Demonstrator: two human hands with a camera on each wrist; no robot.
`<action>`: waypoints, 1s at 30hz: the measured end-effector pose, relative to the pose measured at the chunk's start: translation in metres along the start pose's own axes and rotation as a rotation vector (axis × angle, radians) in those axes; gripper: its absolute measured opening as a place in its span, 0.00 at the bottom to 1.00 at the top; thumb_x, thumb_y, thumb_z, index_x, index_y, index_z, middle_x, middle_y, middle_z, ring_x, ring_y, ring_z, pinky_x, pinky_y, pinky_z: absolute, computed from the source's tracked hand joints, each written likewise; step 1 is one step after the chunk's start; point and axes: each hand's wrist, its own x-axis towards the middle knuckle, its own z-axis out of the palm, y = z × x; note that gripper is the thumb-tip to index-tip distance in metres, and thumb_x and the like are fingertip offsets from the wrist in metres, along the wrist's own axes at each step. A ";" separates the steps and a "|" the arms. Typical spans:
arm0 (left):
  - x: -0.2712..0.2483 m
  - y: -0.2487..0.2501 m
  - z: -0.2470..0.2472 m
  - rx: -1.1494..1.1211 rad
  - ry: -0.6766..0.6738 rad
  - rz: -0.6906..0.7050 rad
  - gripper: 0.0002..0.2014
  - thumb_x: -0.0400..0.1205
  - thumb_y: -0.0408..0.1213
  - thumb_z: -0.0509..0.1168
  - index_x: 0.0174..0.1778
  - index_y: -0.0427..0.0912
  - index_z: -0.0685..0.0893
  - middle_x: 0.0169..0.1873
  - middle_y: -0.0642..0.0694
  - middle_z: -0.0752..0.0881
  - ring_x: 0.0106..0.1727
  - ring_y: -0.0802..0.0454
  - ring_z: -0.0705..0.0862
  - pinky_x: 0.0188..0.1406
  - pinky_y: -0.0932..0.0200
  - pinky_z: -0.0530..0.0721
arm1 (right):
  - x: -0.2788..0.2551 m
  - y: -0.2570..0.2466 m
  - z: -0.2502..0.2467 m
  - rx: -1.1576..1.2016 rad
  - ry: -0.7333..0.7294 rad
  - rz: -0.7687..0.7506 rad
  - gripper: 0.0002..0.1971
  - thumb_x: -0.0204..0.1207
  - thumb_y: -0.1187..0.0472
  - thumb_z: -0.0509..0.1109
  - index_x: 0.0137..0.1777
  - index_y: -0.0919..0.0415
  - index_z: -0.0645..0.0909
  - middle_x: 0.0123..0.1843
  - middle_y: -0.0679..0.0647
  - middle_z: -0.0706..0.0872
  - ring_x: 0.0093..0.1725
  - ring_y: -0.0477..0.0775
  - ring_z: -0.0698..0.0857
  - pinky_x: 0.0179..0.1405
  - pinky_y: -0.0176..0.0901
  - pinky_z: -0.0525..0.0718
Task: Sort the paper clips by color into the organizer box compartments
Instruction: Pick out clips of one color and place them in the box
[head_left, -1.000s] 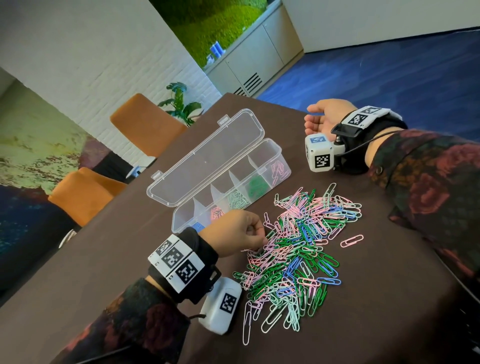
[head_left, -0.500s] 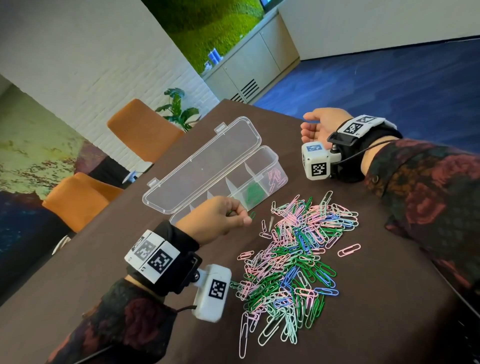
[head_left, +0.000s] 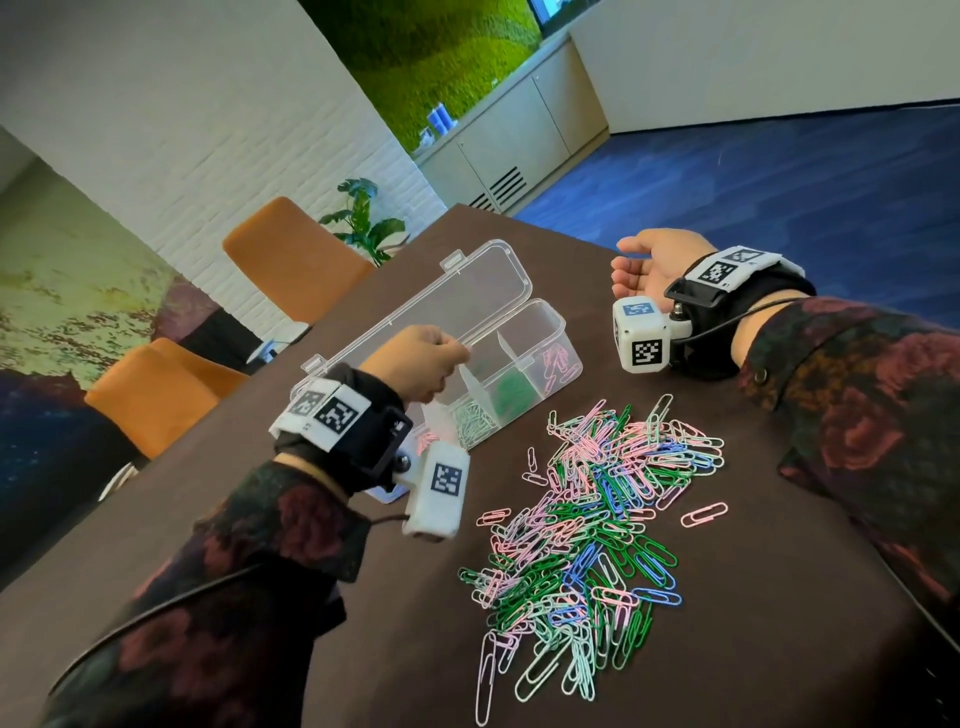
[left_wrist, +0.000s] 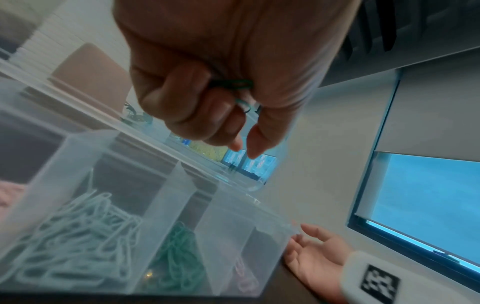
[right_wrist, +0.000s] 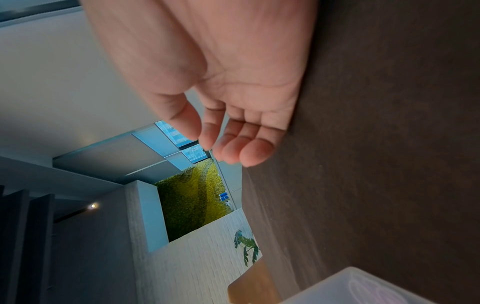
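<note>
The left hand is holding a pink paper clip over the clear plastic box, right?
Not pink. The left wrist view shows the left hand gripping a dark green paper clip above the clear plastic organizer box.

The left hand (head_left: 415, 364) covers the middle of the organizer box (head_left: 540, 322), so the compartment under it cannot be read; the nearest compartments hide behind the left wrist camera (head_left: 439, 488); in the left wrist view the green paper clip (left_wrist: 233, 84) shows only as a sliver between curled fingers (left_wrist: 182, 98), blurred; the paper clip pile (head_left: 597, 525) is too tangled to count.
</note>
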 end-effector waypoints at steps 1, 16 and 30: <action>0.005 0.001 -0.001 -0.034 0.007 -0.002 0.12 0.83 0.34 0.61 0.34 0.45 0.69 0.26 0.45 0.67 0.24 0.51 0.62 0.20 0.66 0.62 | 0.000 0.000 0.000 0.002 -0.001 0.000 0.07 0.78 0.62 0.66 0.46 0.67 0.79 0.37 0.54 0.80 0.32 0.50 0.80 0.28 0.42 0.81; -0.011 0.009 -0.014 -0.625 -0.008 -0.113 0.12 0.85 0.36 0.58 0.63 0.36 0.72 0.51 0.34 0.83 0.48 0.41 0.85 0.47 0.53 0.86 | 0.001 0.000 0.001 0.001 -0.022 -0.002 0.06 0.80 0.62 0.65 0.45 0.66 0.78 0.37 0.54 0.79 0.33 0.50 0.79 0.32 0.41 0.81; -0.103 -0.082 0.027 0.345 -0.448 0.252 0.10 0.76 0.35 0.74 0.49 0.46 0.80 0.37 0.53 0.81 0.33 0.67 0.76 0.37 0.74 0.73 | -0.005 -0.001 0.004 -0.058 -0.026 0.026 0.10 0.82 0.59 0.62 0.43 0.64 0.75 0.36 0.50 0.76 0.32 0.46 0.76 0.32 0.37 0.79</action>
